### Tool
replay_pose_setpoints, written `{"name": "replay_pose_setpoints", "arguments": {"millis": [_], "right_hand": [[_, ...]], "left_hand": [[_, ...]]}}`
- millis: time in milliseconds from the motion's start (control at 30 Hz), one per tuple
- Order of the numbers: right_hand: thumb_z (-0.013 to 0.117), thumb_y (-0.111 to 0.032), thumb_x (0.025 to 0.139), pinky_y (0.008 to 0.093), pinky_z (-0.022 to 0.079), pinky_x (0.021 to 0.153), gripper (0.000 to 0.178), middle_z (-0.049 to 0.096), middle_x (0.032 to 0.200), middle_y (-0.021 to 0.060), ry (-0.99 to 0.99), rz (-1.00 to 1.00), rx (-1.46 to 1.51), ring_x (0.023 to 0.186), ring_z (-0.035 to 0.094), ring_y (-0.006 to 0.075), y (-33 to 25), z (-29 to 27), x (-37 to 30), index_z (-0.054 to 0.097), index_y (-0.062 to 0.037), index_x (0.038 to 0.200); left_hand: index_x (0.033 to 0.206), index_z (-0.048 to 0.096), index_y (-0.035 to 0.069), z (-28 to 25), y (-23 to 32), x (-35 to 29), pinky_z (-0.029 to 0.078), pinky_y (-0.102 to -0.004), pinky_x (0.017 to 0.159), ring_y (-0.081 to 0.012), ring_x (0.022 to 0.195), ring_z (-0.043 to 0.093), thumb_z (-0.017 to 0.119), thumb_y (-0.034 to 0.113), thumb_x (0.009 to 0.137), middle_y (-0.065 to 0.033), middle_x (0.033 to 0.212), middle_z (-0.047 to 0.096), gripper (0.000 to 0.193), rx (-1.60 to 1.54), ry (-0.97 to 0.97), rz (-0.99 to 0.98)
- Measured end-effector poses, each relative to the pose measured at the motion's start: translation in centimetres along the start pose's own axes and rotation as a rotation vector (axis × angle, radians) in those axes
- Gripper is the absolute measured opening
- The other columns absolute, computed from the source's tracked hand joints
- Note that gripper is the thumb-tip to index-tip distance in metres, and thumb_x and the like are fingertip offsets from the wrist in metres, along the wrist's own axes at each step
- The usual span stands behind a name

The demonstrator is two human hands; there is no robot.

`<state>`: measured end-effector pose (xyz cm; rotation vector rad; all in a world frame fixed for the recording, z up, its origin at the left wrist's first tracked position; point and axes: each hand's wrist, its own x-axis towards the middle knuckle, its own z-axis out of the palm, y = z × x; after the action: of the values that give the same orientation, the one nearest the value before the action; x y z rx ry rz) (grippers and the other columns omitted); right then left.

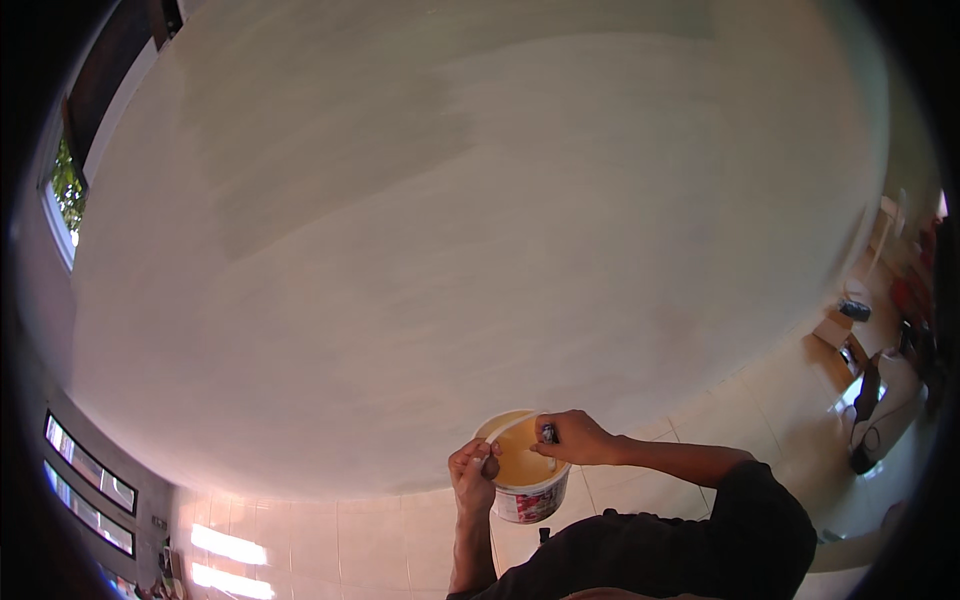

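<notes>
A round bucket (532, 503) with a white body and a red and dark printed label hangs or stands at the bottom centre, in front of my body. Yellow-orange contents (522, 462) show inside it. A pale curved strip, which looks like the bucket handle (508, 426), arcs over the opening. My left hand (472, 472) is closed around the left end of this strip, at the rim. Over the right side of the opening, my right hand (575, 437) is closed on a small dark object (547, 434) too small to name.
A large pale wall (450, 250) with patchy, darker areas fills most of the view. Light floor tiles (370, 540) run along its foot. Windows (90, 475) lie at left. Boxes (835, 335) and assorted items crowd the right edge.
</notes>
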<state>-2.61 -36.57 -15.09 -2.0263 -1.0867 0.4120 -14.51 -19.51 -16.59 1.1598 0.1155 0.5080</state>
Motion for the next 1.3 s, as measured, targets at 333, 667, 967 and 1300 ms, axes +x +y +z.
{"name": "replay_pose_setpoints", "arguments": {"millis": [333, 667, 967, 1300], "right_hand": [[0.062, -0.021, 0.077, 0.0455, 0.049, 0.069, 0.022, 0.063, 0.073, 0.0185, 0.108, -0.066, -0.301, 0.073, 0.062, 0.0368, -1.0, -0.5, -0.4, 0.062, -0.0017, 0.087], [0.072, -0.023, 0.078, 0.0269, 0.053, 0.059, 0.029, 0.067, 0.073, 0.0094, -0.219, 0.113, 0.425, 0.066, 0.065, 0.0128, 1.5, 1.3, 1.4, 0.066, 0.0005, 0.094], [0.068, -0.025, 0.080, 0.0304, 0.050, 0.060, 0.025, 0.067, 0.074, 0.0091, -0.055, -0.090, 0.079, 0.063, 0.064, 0.0204, 0.2, 1.0, 0.9, 0.067, -0.0083, 0.099], [0.062, -0.033, 0.083, 0.0356, 0.052, 0.065, 0.029, 0.068, 0.081, 0.0122, 0.046, -0.195, -0.300, 0.069, 0.065, 0.0269, 2.0, 1.0, 0.6, 0.066, -0.0161, 0.106]], "left_hand": [[0.076, 0.059, -0.004, -0.1, 0.6, -0.2, 0.015, -0.0225, 0.041, -0.0024, 0.042, 0.023, 0.055, 0.017, 0.087, 0.0069, 0.051, 0.035, 0.024, -0.055, -0.034, 0.046], [0.076, 0.058, -0.004, 0.4, 0.7, -0.3, 0.015, -0.0225, 0.041, -0.0026, 0.041, 0.023, 0.055, 0.015, 0.087, 0.0067, 0.051, 0.036, 0.022, -0.047, -0.014, 0.026], [0.078, 0.059, -0.004, -0.1, -0.5, -0.5, 0.015, -0.0224, 0.042, -0.0032, 0.043, 0.023, 0.051, 0.015, 0.090, 0.0067, 0.051, 0.033, 0.024, -0.041, -0.057, -0.003], [0.079, 0.058, -0.005, 0.3, 0.0, -1.0, 0.016, -0.0221, 0.043, -0.0037, 0.044, 0.025, 0.047, 0.012, 0.090, 0.0058, 0.052, 0.034, 0.023, -0.020, -0.038, -0.011]]}}
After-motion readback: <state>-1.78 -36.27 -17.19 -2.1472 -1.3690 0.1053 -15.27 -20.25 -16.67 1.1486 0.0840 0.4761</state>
